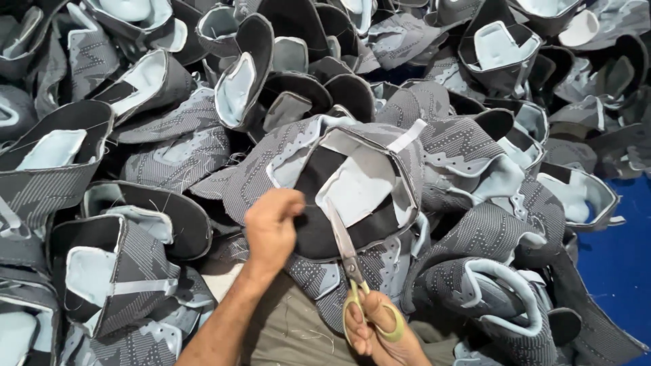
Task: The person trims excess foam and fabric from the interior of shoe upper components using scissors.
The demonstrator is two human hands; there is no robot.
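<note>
Left hand [271, 227] pinches the grey shoe upper [352, 183]; right hand [380, 332], at 5 o'clock, grips nearly closed scissors [349, 261]; blades risk nicking the black lining

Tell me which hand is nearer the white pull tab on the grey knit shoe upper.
Left. The left hand grips that upper's collar, below-left of the tab; the right hand sits lower, holding yellow-handled scissors.

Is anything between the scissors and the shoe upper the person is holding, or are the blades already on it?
Nothing visible stands between them. The right hand holds the yellow-handled scissors, whose blades already lie against the grey shoe upper, at its dark lining. The left hand grips that upper's edge beside the blades.
</note>
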